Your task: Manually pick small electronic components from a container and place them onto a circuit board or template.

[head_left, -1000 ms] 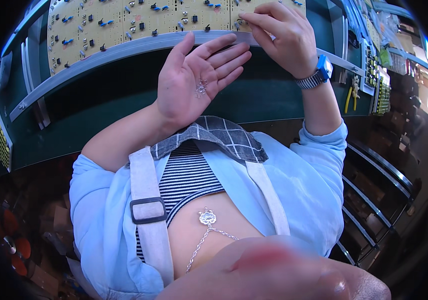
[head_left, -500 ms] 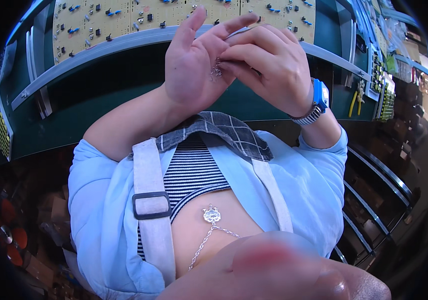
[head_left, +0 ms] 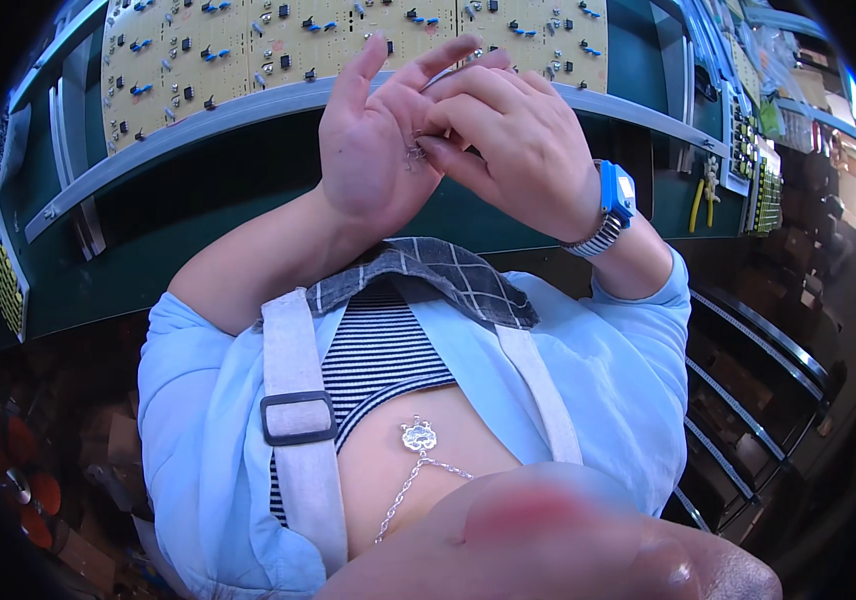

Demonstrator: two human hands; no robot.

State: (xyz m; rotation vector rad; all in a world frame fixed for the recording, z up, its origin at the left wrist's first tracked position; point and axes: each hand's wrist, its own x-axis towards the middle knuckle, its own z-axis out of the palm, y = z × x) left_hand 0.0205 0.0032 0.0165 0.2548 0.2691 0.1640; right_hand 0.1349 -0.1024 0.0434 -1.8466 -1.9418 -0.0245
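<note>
Small metal parts [head_left: 415,155] sit right in my left hand [head_left: 368,155], palm up, fingers spread! My right hand [head_left: 520,140] is over it, thumb and forefinger bunched at the parts; whether they pinch one, I can't tell. Just beyond, the rail [head_left: 198,127] curves before tan boards [head_left: 233,85]. Over right, yellow-handled pliers [head_left: 697,203] on the green bench [head_left: 118,280]!

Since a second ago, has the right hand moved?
Yes: the right hand has come leftward and nearer, its fingertips crossing from beyond the metal rail to the left hand.
</note>
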